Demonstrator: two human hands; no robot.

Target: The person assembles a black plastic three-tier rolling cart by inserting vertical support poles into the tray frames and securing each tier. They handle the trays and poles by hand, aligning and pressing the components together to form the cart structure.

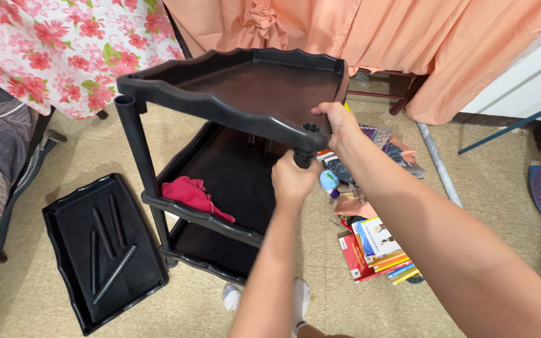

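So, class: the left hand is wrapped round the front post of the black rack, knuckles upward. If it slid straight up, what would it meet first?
The left hand would most likely meet the underside corner of the top shelf, where the right hand grips the rim, directly above the post.

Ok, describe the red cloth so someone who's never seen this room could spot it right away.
Find the black plastic shelf rack in the middle of the floor. On its middle tray, at the left edge, lies the crumpled red cloth, the only soft, bright thing on the rack.
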